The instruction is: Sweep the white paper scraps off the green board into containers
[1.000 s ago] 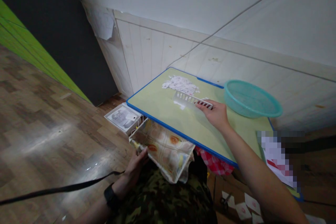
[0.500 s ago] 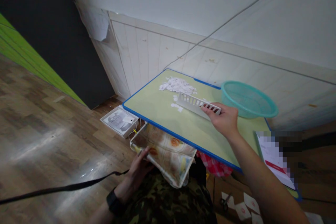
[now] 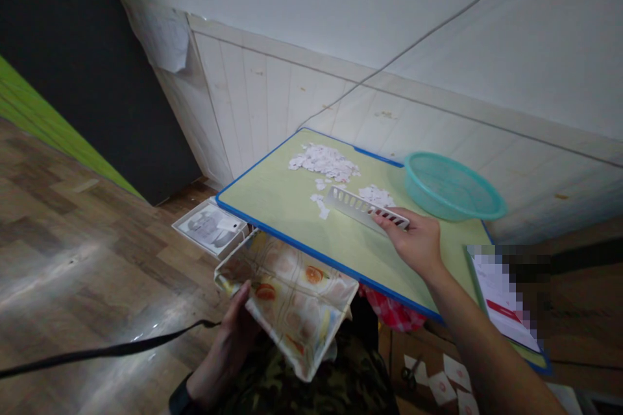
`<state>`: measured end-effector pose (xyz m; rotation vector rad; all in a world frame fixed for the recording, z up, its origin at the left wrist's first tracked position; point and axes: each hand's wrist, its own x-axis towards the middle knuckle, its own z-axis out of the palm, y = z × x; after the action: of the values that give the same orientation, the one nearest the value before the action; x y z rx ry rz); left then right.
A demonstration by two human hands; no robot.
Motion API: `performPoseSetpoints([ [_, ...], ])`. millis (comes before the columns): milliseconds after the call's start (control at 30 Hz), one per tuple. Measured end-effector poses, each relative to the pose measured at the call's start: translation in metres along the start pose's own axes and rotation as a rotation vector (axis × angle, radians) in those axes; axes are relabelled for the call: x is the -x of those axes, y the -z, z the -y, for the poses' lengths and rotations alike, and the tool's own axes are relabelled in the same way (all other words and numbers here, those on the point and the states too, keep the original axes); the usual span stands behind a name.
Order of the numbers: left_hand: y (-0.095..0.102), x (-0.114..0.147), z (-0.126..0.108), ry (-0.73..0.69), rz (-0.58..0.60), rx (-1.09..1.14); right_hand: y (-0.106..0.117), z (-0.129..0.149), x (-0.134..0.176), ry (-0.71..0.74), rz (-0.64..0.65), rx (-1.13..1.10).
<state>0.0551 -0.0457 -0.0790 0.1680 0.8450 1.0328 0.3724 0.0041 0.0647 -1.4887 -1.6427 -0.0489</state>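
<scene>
R hand (image 3: 416, 241) clamped on slotted white strip (image 3: 366, 209), mid-sweep thru paper bits (image 3: 324, 162) on tabletop (image 3: 292, 207); L hand (image 3: 233, 331) pinches open bag (image 3: 287, 295) below edge — next, I'd say, push bits over into it.

One desk (image 3: 292, 207), green-topped with a blue edge. One teal basket (image 3: 450, 187) on it. One white slotted strip (image 3: 363, 207) under the right hand (image 3: 416, 243). Two heaps of white paper bits: one larger (image 3: 324, 161), one smaller (image 3: 377, 195), plus a few loose scraps (image 3: 320, 204). One patterned bag (image 3: 287, 295) at the left hand (image 3: 228, 343). Two hands. One white box (image 3: 209, 228) on the floor. One pair of scissors (image 3: 407, 374).
</scene>
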Motion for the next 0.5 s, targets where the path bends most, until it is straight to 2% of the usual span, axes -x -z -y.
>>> performPoseSetpoints([
  [67, 0.005, -0.005, 0.003, -0.007, 0.054, 0.045, -0.002, -0.001, 0.000, 0.000, 0.024, -0.019],
  [167, 0.023, -0.016, 0.008, 0.022, 0.127, 0.148, -0.004, -0.002, 0.003, -0.014, 0.024, -0.020],
  [233, 0.039, -0.025, 0.010, 0.101, 0.130, 0.228, -0.004, -0.002, 0.004, -0.028, 0.025, -0.012],
  [333, 0.059, -0.039, 0.011, 0.105, 0.139, 0.226, -0.004, -0.003, 0.006, -0.037, 0.030, -0.010],
  [433, 0.063, -0.046, 0.013, 0.151, 0.154, 0.228, -0.005, -0.003, 0.007, -0.021, 0.023, -0.024],
  [500, 0.059, -0.047, 0.016, 0.205, 0.226, 0.253, -0.006, -0.003, 0.007, -0.010, 0.016, -0.029],
])
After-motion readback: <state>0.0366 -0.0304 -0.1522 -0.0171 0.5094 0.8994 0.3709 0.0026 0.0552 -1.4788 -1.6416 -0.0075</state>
